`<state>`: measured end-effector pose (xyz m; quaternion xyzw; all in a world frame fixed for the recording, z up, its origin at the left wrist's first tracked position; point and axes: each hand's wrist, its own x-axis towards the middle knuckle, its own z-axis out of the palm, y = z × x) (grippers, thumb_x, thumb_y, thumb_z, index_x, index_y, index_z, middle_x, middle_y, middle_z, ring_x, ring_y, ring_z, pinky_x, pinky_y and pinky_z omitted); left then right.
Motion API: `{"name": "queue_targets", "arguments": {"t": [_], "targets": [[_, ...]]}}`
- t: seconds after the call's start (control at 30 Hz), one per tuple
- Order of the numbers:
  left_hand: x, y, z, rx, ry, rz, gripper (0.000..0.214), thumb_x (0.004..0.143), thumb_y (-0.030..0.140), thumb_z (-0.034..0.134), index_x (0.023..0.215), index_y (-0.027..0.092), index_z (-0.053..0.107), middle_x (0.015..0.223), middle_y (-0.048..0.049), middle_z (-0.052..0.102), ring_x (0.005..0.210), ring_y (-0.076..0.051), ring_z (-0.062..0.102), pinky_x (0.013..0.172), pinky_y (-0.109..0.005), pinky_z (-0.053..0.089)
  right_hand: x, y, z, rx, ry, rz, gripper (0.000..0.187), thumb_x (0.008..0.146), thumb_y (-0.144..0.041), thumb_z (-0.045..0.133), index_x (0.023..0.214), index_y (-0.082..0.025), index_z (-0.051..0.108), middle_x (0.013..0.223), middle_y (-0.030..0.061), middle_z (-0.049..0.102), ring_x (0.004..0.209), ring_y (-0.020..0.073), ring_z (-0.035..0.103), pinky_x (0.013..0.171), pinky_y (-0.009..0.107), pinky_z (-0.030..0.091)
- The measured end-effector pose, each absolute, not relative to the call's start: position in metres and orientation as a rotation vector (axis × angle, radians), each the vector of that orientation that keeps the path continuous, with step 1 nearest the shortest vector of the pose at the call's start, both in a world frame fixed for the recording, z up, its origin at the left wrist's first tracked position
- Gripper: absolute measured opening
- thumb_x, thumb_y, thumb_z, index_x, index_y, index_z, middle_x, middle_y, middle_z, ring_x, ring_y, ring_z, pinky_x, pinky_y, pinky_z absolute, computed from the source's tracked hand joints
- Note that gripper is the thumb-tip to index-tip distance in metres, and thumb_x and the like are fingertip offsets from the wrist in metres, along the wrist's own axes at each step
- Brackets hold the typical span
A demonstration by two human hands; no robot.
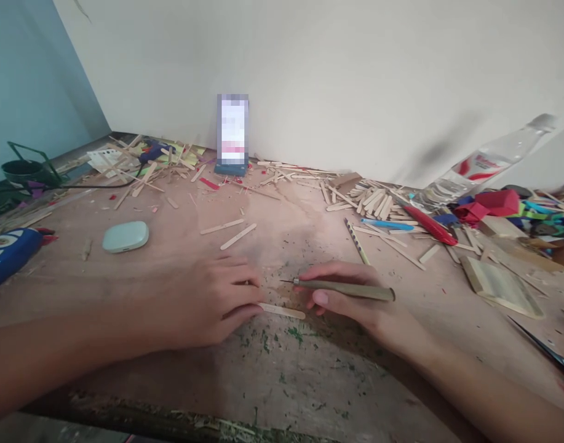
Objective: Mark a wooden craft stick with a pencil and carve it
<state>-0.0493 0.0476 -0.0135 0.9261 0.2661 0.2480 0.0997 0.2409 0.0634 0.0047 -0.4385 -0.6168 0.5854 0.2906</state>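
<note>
My left hand [212,298] lies palm down on the wooden table [282,381], its fingers pressed onto one end of a flat popsicle stick [285,312]. My right hand [350,298] is closed around a thin craft knife [344,288] with a long olive handle. The knife's metal tip points left, just above the stick's free end. The two hands nearly meet at the middle of the table.
Loose popsicle sticks [374,200] are piled at the back. A phone [232,134] leans on the wall. A pale green case [125,236] sits left, a blue object [7,253] at the left edge, a plastic bottle [484,163] and coloured paper scraps [494,203] to the right.
</note>
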Motion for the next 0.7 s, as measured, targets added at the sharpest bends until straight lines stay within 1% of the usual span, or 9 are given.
{"name": "queue_targets", "arguments": {"t": [0.1,0.2,0.27,0.33,0.43,0.47,0.57,0.63,0.7], "targets": [[-0.054,0.048,-0.014,2.659,0.798,0.694,0.018,0.108,0.022,0.057,0.104,0.020,0.074,0.100,-0.0012,0.071,0.092,-0.019,0.063,0.090,-0.036,0.042,0.241,0.063,0.005,-1.157,-1.655,1.565,0.029,0.088,-0.046,0.086,0.108,-0.024,0.084,0.088,0.0066,0.082,0.076,0.0184,0.074,0.070,0.029,0.061],[-0.055,0.048,-0.017,2.591,0.791,0.647,0.021,0.110,0.021,0.054,0.104,0.020,0.074,0.102,-0.0009,0.070,0.092,-0.017,0.063,0.087,-0.033,0.043,0.241,0.062,0.008,-1.124,-1.664,1.580,0.031,0.091,-0.048,0.082,0.111,-0.024,0.085,0.096,0.0087,0.084,0.088,0.0228,0.077,0.073,0.032,0.064],[-0.054,0.046,-0.019,2.567,0.776,0.650,0.024,0.111,0.021,0.052,0.104,0.020,0.074,0.102,-0.0014,0.070,0.092,-0.016,0.062,0.083,-0.032,0.043,0.241,0.061,0.010,-1.111,-1.685,1.604,0.032,0.090,-0.047,0.082,0.113,-0.025,0.086,0.101,0.0091,0.084,0.089,0.0240,0.078,0.075,0.033,0.065],[-0.052,0.045,-0.021,2.560,0.767,0.653,0.026,0.112,0.022,0.051,0.104,0.018,0.075,0.102,-0.0020,0.070,0.091,-0.017,0.062,0.084,-0.032,0.043,0.239,0.059,0.014,-1.135,-1.762,1.568,0.030,0.088,-0.043,0.085,0.112,-0.026,0.086,0.099,0.0078,0.085,0.084,0.0222,0.078,0.073,0.032,0.064],[-0.051,0.046,-0.022,2.538,0.770,0.653,0.027,0.112,0.022,0.050,0.106,0.018,0.075,0.103,-0.0021,0.069,0.092,-0.017,0.062,0.085,-0.032,0.043,0.233,0.057,0.018,-1.181,-1.907,1.425,0.025,0.086,-0.041,0.088,0.106,-0.026,0.087,0.095,0.0056,0.084,0.080,0.0200,0.076,0.068,0.028,0.060],[-0.051,0.047,-0.022,2.535,0.770,0.644,0.026,0.112,0.022,0.050,0.106,0.018,0.076,0.103,-0.0020,0.069,0.092,-0.017,0.062,0.085,-0.032,0.043,0.230,0.056,0.019,-1.173,-1.939,1.389,0.024,0.086,-0.040,0.087,0.105,-0.025,0.087,0.096,0.0054,0.084,0.082,0.0202,0.076,0.068,0.027,0.060],[-0.052,0.049,-0.023,2.545,0.761,0.627,0.026,0.112,0.021,0.051,0.108,0.017,0.076,0.103,-0.0023,0.069,0.092,-0.017,0.061,0.085,-0.032,0.043,0.225,0.054,0.019,-1.088,-1.981,1.369,0.020,0.091,-0.038,0.082,0.105,-0.024,0.087,0.103,0.0060,0.084,0.089,0.0209,0.077,0.074,0.029,0.061],[-0.052,0.050,-0.023,2.561,0.740,0.648,0.026,0.112,0.022,0.051,0.109,0.017,0.077,0.103,-0.0022,0.069,0.092,-0.017,0.061,0.085,-0.032,0.043,0.223,0.053,0.017,-1.056,-1.987,1.366,0.017,0.093,-0.035,0.081,0.105,-0.025,0.087,0.101,0.0047,0.084,0.086,0.0190,0.076,0.073,0.028,0.060],[-0.053,0.051,-0.022,2.570,0.728,0.676,0.025,0.112,0.021,0.052,0.110,0.017,0.077,0.102,-0.0018,0.068,0.092,-0.016,0.061,0.085,-0.031,0.043,0.223,0.052,0.015,-1.048,-1.983,1.358,0.016,0.092,-0.032,0.082,0.107,-0.028,0.087,0.098,0.0020,0.084,0.080,0.0162,0.074,0.068,0.027,0.060]]}}
